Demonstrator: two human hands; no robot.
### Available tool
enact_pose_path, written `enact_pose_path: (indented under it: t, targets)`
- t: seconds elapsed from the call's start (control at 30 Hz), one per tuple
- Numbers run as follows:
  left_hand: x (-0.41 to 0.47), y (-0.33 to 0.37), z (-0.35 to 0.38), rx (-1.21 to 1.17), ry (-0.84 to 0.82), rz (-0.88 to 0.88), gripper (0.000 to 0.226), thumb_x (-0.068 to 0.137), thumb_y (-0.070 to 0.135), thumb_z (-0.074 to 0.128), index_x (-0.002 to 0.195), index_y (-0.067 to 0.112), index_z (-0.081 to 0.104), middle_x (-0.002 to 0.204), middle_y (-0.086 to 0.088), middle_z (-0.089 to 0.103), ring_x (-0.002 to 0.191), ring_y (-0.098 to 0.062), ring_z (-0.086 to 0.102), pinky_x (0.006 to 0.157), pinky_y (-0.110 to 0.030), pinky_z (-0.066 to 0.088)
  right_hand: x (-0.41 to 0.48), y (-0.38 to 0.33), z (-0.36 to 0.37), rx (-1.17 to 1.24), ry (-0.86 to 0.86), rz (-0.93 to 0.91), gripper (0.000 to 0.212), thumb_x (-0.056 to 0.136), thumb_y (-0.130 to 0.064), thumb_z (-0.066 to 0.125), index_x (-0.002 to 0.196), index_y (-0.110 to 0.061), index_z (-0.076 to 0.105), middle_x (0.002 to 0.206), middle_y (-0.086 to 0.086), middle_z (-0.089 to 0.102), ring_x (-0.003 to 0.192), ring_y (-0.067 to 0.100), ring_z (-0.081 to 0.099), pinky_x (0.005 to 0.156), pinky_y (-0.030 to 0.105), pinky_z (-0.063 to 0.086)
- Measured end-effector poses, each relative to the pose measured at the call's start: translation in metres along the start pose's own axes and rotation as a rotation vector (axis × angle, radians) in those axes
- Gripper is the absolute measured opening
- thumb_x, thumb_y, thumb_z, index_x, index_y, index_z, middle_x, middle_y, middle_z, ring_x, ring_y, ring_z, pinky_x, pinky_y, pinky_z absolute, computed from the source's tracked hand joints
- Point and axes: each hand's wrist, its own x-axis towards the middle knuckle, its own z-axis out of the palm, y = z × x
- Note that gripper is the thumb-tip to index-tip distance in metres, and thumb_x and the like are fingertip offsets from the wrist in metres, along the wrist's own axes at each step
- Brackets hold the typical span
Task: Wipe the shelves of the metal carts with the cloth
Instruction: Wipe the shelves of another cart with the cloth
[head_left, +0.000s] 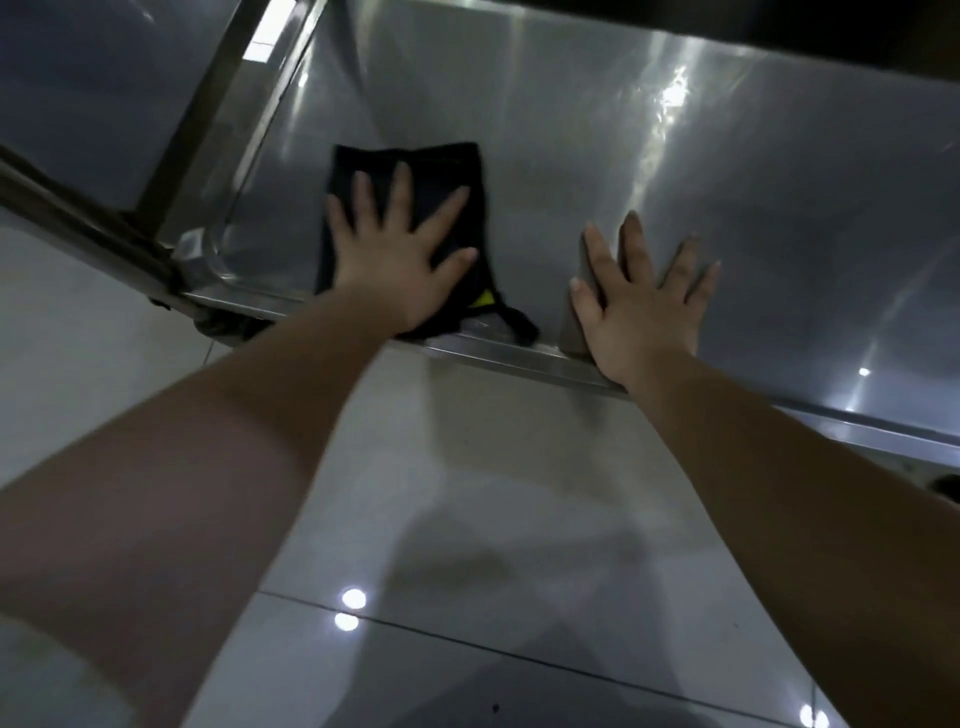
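Note:
A black cloth (447, 171) with a small yellow patch lies flat on the steel shelf (727, 182) of a metal cart, near its front left corner. My left hand (397, 260) presses down on the cloth with fingers spread straight. My right hand (644, 301) rests flat on the bare shelf surface to the right of the cloth, fingers spread, heel at the shelf's front rim (519, 353). A corner of the cloth hangs over that rim.
An upright post and rail (218, 104) of the cart frame stand at the shelf's left end. A dark upper shelf edge (779, 26) overhangs at the top. Glossy floor tiles (467, 519) lie below, and a caster (945, 486) shows at the right edge.

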Motion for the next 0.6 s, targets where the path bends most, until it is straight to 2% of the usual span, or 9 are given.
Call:
enact_pose_path:
  t: [0.13, 0.23, 0.3, 0.37, 0.47, 0.6]
  targets:
    - [-0.014, 0.077, 0.005, -0.03, 0.0, 0.18, 0.065, 0.088, 0.076, 0.012, 0.147, 0.057, -0.004, 0.164, -0.006, -0.01, 0.146, -0.045, -0.012, 0.112, -0.067, -0.008, -0.004, 0.004, -0.003, -0.028, -0.004, -0.025, 0.061, 0.092, -0.062, 0.001, 0.149, -0.048, -0.015, 0.163, -0.011, -0.015, 0.145, 0.046, -0.018, 0.11, 0.069, -0.013]
    - [-0.014, 0.061, 0.003, -0.073, 0.005, 0.246, 0.067, 0.086, 0.079, 0.017, 0.147, 0.058, 0.0, 0.165, 0.0, -0.008, 0.148, -0.039, -0.01, 0.115, -0.061, -0.008, -0.006, 0.003, -0.005, -0.007, 0.0, -0.078, 0.061, 0.094, -0.06, 0.003, 0.151, -0.045, -0.011, 0.163, -0.012, -0.011, 0.146, 0.04, -0.02, 0.108, 0.066, -0.017]
    - [-0.009, 0.027, 0.001, -0.08, 0.026, 0.259, 0.069, 0.086, 0.079, 0.025, 0.148, 0.058, 0.004, 0.165, 0.004, -0.003, 0.15, -0.034, -0.006, 0.117, -0.056, -0.006, -0.005, 0.003, -0.006, 0.012, 0.011, -0.11, 0.061, 0.096, -0.059, 0.006, 0.153, -0.044, -0.008, 0.164, -0.011, -0.006, 0.148, 0.035, -0.014, 0.115, 0.06, -0.011]
    - [-0.004, -0.019, 0.0, -0.072, 0.027, 0.179, 0.07, 0.085, 0.079, 0.028, 0.148, 0.056, 0.007, 0.165, 0.005, -0.001, 0.15, -0.033, -0.002, 0.118, -0.054, -0.004, -0.004, 0.002, -0.005, 0.033, 0.019, -0.118, 0.06, 0.096, -0.06, 0.008, 0.153, -0.044, -0.005, 0.164, -0.01, -0.001, 0.15, 0.032, -0.008, 0.118, 0.055, -0.006]
    - [-0.001, -0.086, -0.005, -0.054, -0.022, 0.011, 0.075, 0.077, 0.084, 0.015, 0.147, 0.059, 0.003, 0.165, 0.006, -0.003, 0.15, -0.032, -0.003, 0.119, -0.053, -0.001, -0.003, 0.002, -0.002, 0.037, 0.022, -0.116, 0.06, 0.096, -0.06, 0.009, 0.152, -0.045, -0.005, 0.164, -0.01, -0.001, 0.15, 0.033, -0.008, 0.118, 0.054, -0.006]
    - [0.003, -0.103, -0.003, -0.008, -0.058, -0.075, 0.07, 0.079, 0.084, 0.012, 0.143, 0.064, -0.005, 0.164, 0.006, -0.009, 0.149, -0.036, -0.008, 0.117, -0.058, -0.003, -0.002, 0.002, 0.0, 0.012, 0.029, -0.105, 0.06, 0.095, -0.06, 0.007, 0.152, -0.045, -0.006, 0.164, -0.01, -0.003, 0.148, 0.038, -0.009, 0.117, 0.056, -0.006]
